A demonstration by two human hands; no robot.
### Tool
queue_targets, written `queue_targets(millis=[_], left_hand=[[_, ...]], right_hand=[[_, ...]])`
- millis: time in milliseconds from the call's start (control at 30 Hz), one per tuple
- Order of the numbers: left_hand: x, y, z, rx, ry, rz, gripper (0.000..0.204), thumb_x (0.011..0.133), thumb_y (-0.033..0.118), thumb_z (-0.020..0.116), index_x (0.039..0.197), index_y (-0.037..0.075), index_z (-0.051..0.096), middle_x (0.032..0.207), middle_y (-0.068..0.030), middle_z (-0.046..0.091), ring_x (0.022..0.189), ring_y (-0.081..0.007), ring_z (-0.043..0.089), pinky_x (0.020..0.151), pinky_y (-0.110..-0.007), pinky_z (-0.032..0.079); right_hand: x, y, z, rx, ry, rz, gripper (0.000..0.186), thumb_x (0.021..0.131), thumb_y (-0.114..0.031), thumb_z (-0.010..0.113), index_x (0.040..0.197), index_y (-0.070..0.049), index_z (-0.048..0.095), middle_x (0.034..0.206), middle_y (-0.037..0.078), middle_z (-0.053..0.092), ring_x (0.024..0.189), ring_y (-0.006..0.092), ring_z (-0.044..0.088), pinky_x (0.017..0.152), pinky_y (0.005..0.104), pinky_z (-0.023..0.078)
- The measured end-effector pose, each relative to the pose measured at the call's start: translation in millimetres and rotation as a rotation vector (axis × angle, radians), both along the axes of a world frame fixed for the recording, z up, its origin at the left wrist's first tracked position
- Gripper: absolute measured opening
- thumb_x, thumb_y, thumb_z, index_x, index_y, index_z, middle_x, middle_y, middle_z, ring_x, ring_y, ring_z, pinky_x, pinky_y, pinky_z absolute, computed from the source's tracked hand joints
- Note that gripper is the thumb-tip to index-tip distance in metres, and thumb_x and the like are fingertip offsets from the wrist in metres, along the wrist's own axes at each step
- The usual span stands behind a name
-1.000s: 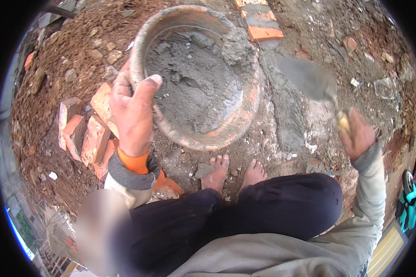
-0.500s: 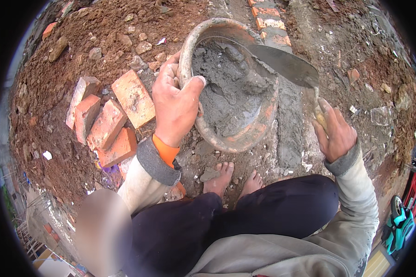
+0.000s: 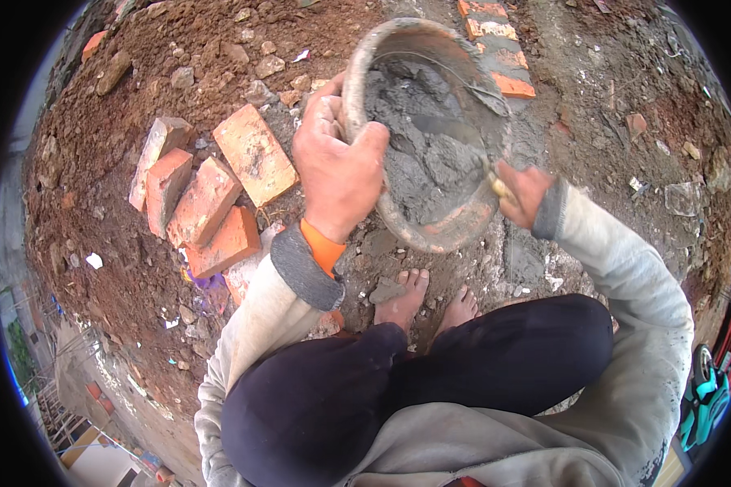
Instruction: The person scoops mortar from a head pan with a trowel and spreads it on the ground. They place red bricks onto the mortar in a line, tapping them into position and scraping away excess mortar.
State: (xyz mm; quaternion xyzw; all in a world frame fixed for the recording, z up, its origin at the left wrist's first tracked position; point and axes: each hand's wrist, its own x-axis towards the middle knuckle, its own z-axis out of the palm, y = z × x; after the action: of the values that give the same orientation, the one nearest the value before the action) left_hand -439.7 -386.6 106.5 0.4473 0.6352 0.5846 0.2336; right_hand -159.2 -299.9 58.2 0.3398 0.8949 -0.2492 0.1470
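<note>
A round, mortar-caked basin [image 3: 440,240] is tilted in front of me with wet grey mortar [image 3: 418,183] inside. My left hand [image 3: 339,166] grips its left rim, thumb over the inner side and fingers behind. Closed around the yellowish handle of a trowel [image 3: 498,183] is my right hand [image 3: 524,195], at the basin's right rim. The trowel's blade is inside the basin, blurred and partly lost against the mortar.
Several loose bricks [image 3: 203,201] lie on the soil to the left, one flat brick [image 3: 257,154] beside them. Beyond the basin runs a mortared brick course [image 3: 495,50]. My bare feet [image 3: 403,302] are just below the basin. A teal vehicle [image 3: 705,410] stands far right.
My right hand has moved left, bringing the trowel blade from over the right rim into the basin. My left hand still holds the rim; the whole view has shifted slightly.
</note>
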Motion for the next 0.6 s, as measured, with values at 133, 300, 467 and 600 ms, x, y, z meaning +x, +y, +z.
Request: queue_targets(millis=[133,300,467,600], left_hand=[[15.0,4.7,-14.8,0.058,-0.096,-0.031,0.024,0.073,0.001,0.061,0.094,-0.011,0.061,0.112,-0.0124,0.063,0.088,-0.0131,0.061,0.078,-0.027,0.049],[3.9,6.3,-9.2,0.012,-0.328,-0.081,0.024,0.074,-0.001,0.06,0.096,-0.01,0.061,0.113,-0.0114,0.063,0.083,-0.0088,0.061,0.07,-0.023,0.049],[6.5,4.0,-2.9,0.038,0.072,0.01,0.021,0.069,0.005,0.062,0.087,-0.006,0.06,0.111,-0.0133,0.062,0.086,-0.0201,0.06,0.078,-0.032,0.049],[-3.7,6.7,-13.8,-0.034,0.005,-0.075,0.023,0.067,0.007,0.063,0.086,-0.007,0.059,0.118,-0.0141,0.061,0.094,-0.0209,0.061,0.082,-0.031,0.048]], right_hand=[[25.3,-31.9,-21.8,-0.029,0.322,-0.002,0.06,0.075,-0.019,0.064,0.129,0.002,0.048,0.089,0.024,0.063,0.074,0.0408,0.061,0.07,0.0434,0.051],[8.4,-35.6,14.0,-0.577,0.259,-0.173,0.047,0.074,-0.016,0.064,0.118,-0.002,0.055,0.084,0.018,0.062,0.075,0.0372,0.062,0.069,0.0425,0.049],[4.3,-48.9,-20.2,-0.425,0.454,-0.046,0.043,0.073,-0.011,0.065,0.114,0.001,0.057,0.08,0.015,0.06,0.072,0.0297,0.062,0.069,0.0385,0.049],[0.9,-46.8,19.6,-0.882,0.362,-0.225,0.042,0.074,-0.008,0.065,0.114,0.003,0.055,0.082,0.01,0.06,0.07,0.0211,0.059,0.066,0.0335,0.049]])
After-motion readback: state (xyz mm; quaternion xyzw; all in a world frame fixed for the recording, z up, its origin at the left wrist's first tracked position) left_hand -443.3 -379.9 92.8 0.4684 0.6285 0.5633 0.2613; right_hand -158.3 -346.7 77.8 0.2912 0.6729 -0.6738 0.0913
